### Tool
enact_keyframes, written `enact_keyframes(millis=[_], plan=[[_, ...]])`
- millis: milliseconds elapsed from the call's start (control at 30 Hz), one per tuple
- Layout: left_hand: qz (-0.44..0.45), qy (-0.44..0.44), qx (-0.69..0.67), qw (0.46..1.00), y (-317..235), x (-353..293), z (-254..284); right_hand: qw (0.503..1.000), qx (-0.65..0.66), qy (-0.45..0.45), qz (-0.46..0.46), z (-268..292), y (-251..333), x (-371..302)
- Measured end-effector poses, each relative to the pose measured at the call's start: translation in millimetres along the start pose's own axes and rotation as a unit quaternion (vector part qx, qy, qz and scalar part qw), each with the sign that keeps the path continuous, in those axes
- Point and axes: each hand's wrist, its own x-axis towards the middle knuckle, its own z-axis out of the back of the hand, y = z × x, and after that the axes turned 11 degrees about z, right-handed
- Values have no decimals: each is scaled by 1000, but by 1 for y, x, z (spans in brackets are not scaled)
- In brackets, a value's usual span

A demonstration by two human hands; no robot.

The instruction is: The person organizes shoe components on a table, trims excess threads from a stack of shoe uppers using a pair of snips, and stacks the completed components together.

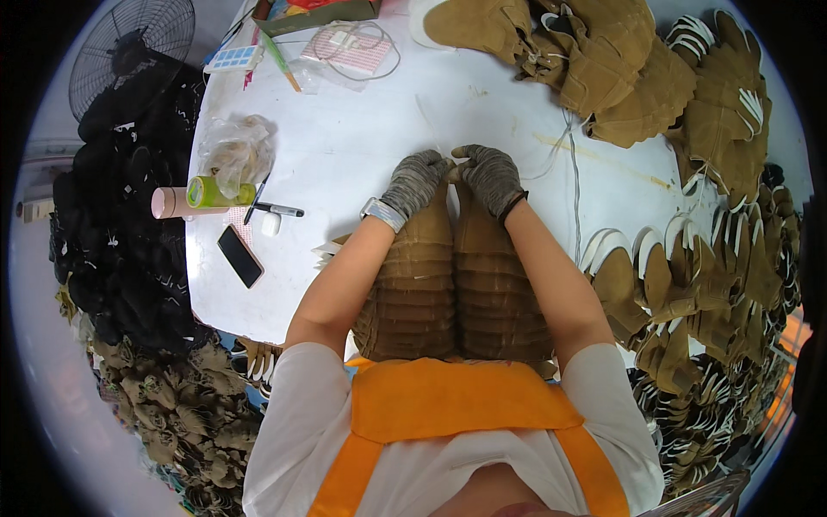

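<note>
Two long stacks of overlapping brown suede shoe uppers, a left stack [412, 293] and a right stack [500, 293], lie side by side in front of my body. My left hand [415, 183], in a grey knit glove, is closed around the far end of the left stack. At the far end of the right stack my right hand [491, 179], gloved alike, is closed too. The fingertips of both hands come close together, pinching the brown edges there. My fingers partly hide the tips of the uppers.
On the white table [336, 146] at left are a phone [239, 256], a pink bottle [169, 203], a green-labelled roll [207, 192] and pens. Brown uppers [607, 77] pile at the far right; white-edged ones [650, 267] line the right edge. Black pieces [121, 224] and a fan [129, 56] stand left.
</note>
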Motion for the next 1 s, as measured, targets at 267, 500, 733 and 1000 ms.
enact_keyframes(millis=[267,500,733,1000], plan=[[56,64,-175,981,4,-5,1,998,-21,19,51,4,-4,4],[32,-29,-20,999,-17,-20,9,912,-353,144,151,8,6,9],[-1,-86,254,963,-36,-26,12,871,-424,121,217,2,-6,7],[-79,-104,352,927,-41,-37,18,963,105,240,63,28,-38,23]])
